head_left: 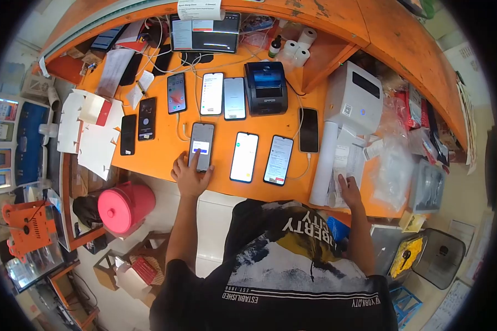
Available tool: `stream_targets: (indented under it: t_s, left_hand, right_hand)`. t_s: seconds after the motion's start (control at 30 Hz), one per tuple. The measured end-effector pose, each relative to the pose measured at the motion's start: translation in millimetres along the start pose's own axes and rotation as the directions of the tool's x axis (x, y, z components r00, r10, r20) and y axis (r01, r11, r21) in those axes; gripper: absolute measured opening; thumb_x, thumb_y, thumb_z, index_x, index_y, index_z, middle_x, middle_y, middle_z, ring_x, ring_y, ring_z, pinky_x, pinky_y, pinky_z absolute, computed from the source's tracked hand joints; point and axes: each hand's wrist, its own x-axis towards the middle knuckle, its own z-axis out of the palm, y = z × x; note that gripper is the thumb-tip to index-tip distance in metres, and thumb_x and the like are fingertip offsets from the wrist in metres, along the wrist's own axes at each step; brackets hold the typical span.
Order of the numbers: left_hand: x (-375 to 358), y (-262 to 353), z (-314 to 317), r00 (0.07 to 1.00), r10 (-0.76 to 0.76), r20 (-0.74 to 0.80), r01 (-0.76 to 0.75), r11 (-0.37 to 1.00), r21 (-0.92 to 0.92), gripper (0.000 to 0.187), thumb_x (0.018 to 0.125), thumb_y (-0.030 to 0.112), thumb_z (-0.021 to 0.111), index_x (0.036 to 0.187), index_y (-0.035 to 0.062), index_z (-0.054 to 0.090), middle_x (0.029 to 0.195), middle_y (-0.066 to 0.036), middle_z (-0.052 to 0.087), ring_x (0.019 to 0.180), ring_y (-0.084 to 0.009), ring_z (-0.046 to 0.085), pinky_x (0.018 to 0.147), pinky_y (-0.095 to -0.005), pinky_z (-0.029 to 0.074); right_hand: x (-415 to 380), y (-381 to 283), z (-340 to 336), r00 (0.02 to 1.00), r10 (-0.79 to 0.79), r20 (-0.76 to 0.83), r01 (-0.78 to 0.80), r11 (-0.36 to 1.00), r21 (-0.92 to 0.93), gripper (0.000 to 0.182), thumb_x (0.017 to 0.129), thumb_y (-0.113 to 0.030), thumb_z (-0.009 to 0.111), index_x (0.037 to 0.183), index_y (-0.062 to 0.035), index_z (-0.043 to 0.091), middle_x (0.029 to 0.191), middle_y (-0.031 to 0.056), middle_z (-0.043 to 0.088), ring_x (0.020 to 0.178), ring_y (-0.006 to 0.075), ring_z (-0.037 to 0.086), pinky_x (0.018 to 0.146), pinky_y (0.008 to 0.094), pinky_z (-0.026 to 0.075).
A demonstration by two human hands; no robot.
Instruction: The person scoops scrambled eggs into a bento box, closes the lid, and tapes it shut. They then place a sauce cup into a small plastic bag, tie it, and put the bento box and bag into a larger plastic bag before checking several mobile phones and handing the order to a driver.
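My left hand (191,175) is over the lower part of a grey-screened phone (203,134), its index finger touching a pop-up box on the screen and its other fingers spread. Beside it on the orange table lie a white-screened phone (244,157) and a phone showing a list (278,159). Over at the right, my right hand (349,191) rests at the lower end of a white paper slip (343,154), thumb and fingers around its edge. Behind the slip stands a white label printer (354,96).
Several more phones, among them a pink-screened one (176,92), lie further back. A black receipt printer (266,88), a tablet (205,34) and paper rolls (302,45) stand behind them. Cables cross the table. Plastic bags (393,171) lie at right; a pink bucket (128,207) stands below left.
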Motion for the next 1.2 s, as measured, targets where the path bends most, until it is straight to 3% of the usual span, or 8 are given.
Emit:
stream_targets:
  t_s: [0.17,0.27,0.43,0.67,0.77,0.87,1.0,1.2]
  left_hand:
    - [-3,5,-4,0.999,0.028,0.029,-0.028,0.999,0.019,0.069,0.087,0.054,0.067,0.145,0.0189,0.054,0.143,-0.025,0.043,0.131,-0.045,0.039,0.106,-0.0567,0.03]
    - [1,24,0,0.991,-0.006,-0.133,0.0,0.999,-0.044,0.066,0.089,0.049,0.067,0.143,0.0133,0.054,0.141,-0.027,0.042,0.129,-0.0463,0.039,0.106,-0.0574,0.03]
    - [22,105,12,0.924,0.325,-0.2,-0.374,0.876,-0.304,0.061,0.087,0.025,0.073,0.138,0.0002,0.051,0.138,-0.028,0.045,0.13,-0.0454,0.041,0.108,-0.0544,0.031]
    - [28,280,37,0.617,0.786,-0.025,-0.611,0.459,-0.645,0.04,0.092,0.017,0.069,0.125,-0.0028,0.059,0.117,-0.02,0.061,0.108,-0.035,0.062,0.092,-0.0432,0.049]
    - [20,330,64,0.652,0.679,0.338,-0.158,0.558,-0.815,0.044,0.094,0.022,0.07,0.125,-0.0057,0.058,0.104,-0.019,0.064,0.088,-0.0256,0.067,0.072,-0.0341,0.054]
    - [24,372,86,0.577,0.437,0.69,0.403,0.582,-0.706,0.047,0.1,0.024,0.062,0.132,-0.0085,0.051,0.098,-0.014,0.064,0.087,-0.0202,0.068,0.073,-0.0317,0.056]
    - [40,390,94,0.323,0.543,0.775,0.74,0.366,-0.565,0.03,0.104,0.016,0.054,0.126,-0.0045,0.054,0.108,-0.015,0.067,0.093,-0.0232,0.069,0.081,-0.0346,0.057]
    - [39,391,94,0.309,0.582,0.752,0.84,0.204,-0.502,0.022,0.105,0.013,0.051,0.124,0.0031,0.057,0.115,-0.01,0.067,0.1,-0.0214,0.068,0.087,-0.0362,0.056]
  right_hand:
    - [12,23,15,0.995,-0.04,-0.086,0.042,0.999,0.027,0.09,0.089,-0.067,0.062,0.133,0.0101,0.05,0.131,0.0303,0.059,0.123,0.0392,0.059,0.104,0.0417,0.045]
    - [-4,3,5,0.996,-0.004,-0.084,0.008,0.999,0.05,0.093,0.086,-0.068,0.065,0.133,0.0113,0.05,0.131,0.0289,0.061,0.122,0.0388,0.06,0.103,0.0413,0.046]
    - [-18,7,18,0.984,-0.096,-0.148,0.108,0.991,0.074,0.064,0.084,-0.052,0.076,0.107,0.007,0.066,0.103,0.0233,0.07,0.094,0.0317,0.068,0.083,0.0409,0.052]
    - [-51,38,32,0.99,-0.009,-0.141,0.096,0.775,0.625,0.037,0.094,-0.033,0.072,0.097,0.0036,0.067,0.086,0.0107,0.069,0.074,0.0148,0.062,0.068,0.0318,0.05]
    - [-71,34,30,0.985,-0.074,-0.158,0.171,0.594,0.786,0.026,0.098,-0.025,0.069,0.103,-0.0003,0.065,0.087,0.0061,0.069,0.075,0.0085,0.059,0.066,0.0264,0.047]
    - [-87,34,21,0.997,-0.034,-0.072,0.077,0.621,0.78,0.021,0.099,-0.021,0.067,0.109,-0.0037,0.061,0.088,0.0041,0.069,0.075,0.0063,0.058,0.065,0.0235,0.046]
    - [-115,22,-3,0.999,-0.054,0.002,0.029,0.564,0.825,0.026,0.097,-0.02,0.069,0.114,-0.0039,0.058,0.082,0.002,0.066,0.071,0.0063,0.056,0.063,0.0246,0.045]
    - [-105,69,18,0.988,-0.124,-0.089,0.15,0.709,0.689,0.035,0.095,-0.02,0.072,0.12,-0.001,0.057,0.085,0.0064,0.066,0.074,0.0095,0.059,0.064,0.0257,0.046]
